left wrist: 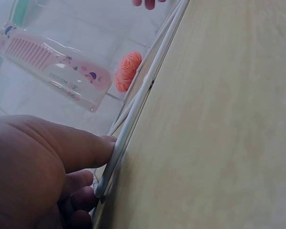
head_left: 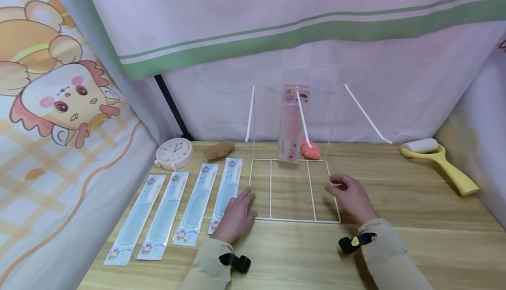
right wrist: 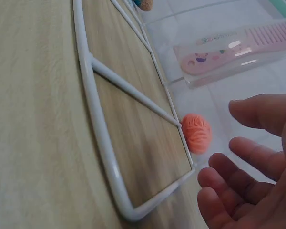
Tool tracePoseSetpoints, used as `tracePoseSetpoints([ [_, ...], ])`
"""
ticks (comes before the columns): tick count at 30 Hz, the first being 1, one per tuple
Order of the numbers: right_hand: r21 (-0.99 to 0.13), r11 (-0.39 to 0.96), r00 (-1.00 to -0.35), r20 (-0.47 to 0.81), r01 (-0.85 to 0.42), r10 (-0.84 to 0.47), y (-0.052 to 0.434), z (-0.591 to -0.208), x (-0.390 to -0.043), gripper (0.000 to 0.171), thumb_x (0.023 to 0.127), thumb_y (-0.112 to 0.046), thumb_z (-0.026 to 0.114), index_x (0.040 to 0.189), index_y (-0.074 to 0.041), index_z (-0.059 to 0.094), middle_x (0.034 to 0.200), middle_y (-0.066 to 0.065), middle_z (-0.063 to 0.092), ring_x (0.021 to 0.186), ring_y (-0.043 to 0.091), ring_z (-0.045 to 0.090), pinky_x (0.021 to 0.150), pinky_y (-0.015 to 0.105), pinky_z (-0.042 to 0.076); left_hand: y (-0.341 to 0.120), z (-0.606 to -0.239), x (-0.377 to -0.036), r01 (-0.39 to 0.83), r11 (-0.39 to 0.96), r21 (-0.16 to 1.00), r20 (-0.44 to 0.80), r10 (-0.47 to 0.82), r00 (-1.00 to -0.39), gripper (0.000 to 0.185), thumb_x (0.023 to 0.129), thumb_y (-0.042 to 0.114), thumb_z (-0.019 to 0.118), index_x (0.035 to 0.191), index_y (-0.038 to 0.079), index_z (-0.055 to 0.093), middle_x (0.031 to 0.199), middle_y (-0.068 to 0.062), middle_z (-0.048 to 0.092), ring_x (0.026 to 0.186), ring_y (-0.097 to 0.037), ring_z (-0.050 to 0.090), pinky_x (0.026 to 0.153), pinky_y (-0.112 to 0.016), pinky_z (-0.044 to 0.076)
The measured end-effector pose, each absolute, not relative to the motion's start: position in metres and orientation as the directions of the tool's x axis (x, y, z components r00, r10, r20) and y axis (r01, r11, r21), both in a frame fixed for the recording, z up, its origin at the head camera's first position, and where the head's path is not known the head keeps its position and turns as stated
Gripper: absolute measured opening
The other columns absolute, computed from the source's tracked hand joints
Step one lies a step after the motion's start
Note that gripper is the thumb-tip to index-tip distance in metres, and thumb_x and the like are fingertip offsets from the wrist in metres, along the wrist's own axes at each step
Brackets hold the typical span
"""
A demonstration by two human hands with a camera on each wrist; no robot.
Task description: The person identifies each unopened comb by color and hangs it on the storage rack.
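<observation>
Table [head_left: 415,219]: wooden, carries everything listed.
Wire rack [head_left: 293,220]: white base frame lies flat mid-table, its clear upright panel propping a pink comb [head_left: 291,125].
Four blue combs [head_left: 197,202]: packaged, laid in a row left of the rack.
Left hand [head_left: 236,215]: fingers straight, pressing the frame's left edge.
Right hand [head_left: 352,197]: fingers relaxed, loosely curled, holding nothing, at the right edge.

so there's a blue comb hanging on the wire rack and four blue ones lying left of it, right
Not quite: the comb on the rack is pink, as the head view and both wrist views show. The four blue combs do lie left of it.
</observation>
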State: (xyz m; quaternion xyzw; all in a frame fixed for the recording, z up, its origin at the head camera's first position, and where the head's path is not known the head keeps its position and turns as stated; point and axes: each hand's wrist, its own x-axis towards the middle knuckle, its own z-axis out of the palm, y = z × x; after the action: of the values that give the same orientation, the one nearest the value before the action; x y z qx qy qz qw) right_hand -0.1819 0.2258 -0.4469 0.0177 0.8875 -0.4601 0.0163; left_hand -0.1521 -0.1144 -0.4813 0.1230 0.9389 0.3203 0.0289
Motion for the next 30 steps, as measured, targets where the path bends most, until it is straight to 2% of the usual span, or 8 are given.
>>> tracePoseSetpoints([
  [6, -0.786, 0.616, -0.998, -0.058, 0.047, 0.003, 0.234, -0.460, -0.173, 0.048, 0.096, -0.024, 0.068, 0.134, 0.003, 0.058, 0.122, 0.019, 0.065, 0.110, 0.032, 0.061, 0.094, 0.047, 0.051, -0.114, -0.482, -0.152, 0.205, 0.767, 0.608, 0.018, 0.245, -0.969, 0.054, 0.098, 0.022, 0.064, 0.147, 0.005, 0.049, 0.163, -0.010, 0.030, 0.138, -0.035, 0.040, 0.113, -0.051, 0.037],
  [14, -0.740, 0.671, -0.999, -0.033, 0.039, 0.022, 0.238, -0.472, -0.169, 0.033, 0.090, -0.014, 0.072, 0.118, 0.003, 0.068, 0.098, 0.009, 0.069, 0.092, 0.023, 0.062, 0.076, 0.033, 0.051, -0.114, -0.482, -0.153, 0.203, 0.767, 0.609, 0.020, 0.240, -0.971, 0.054, 0.097, 0.022, 0.065, 0.146, 0.006, 0.050, 0.162, -0.009, 0.030, 0.139, -0.035, 0.038, 0.115, -0.050, 0.035],
  [23, -0.728, 0.679, -0.996, -0.074, 0.088, 0.049, 0.239, -0.471, -0.165, 0.029, 0.092, -0.015, 0.070, 0.117, -0.001, 0.070, 0.097, 0.008, 0.069, 0.082, 0.021, 0.060, 0.065, 0.031, 0.051, -0.115, -0.481, -0.154, 0.198, 0.745, 0.637, 0.033, 0.230, -0.973, 0.057, 0.096, 0.022, 0.066, 0.147, 0.005, 0.048, 0.161, -0.010, 0.034, 0.141, -0.036, 0.037, 0.116, -0.051, 0.034],
  [30, -0.742, 0.666, -0.997, -0.060, 0.082, 0.056, 0.239, -0.475, -0.165, 0.029, 0.093, -0.015, 0.070, 0.117, -0.001, 0.071, 0.092, 0.007, 0.068, 0.076, 0.018, 0.060, 0.061, 0.030, 0.050, -0.114, -0.476, -0.154, 0.200, 0.710, 0.676, 0.071, 0.207, -0.976, 0.053, 0.095, 0.019, 0.067, 0.143, 0.003, 0.051, 0.149, -0.015, 0.049, 0.137, -0.036, 0.043, 0.114, -0.052, 0.035],
])
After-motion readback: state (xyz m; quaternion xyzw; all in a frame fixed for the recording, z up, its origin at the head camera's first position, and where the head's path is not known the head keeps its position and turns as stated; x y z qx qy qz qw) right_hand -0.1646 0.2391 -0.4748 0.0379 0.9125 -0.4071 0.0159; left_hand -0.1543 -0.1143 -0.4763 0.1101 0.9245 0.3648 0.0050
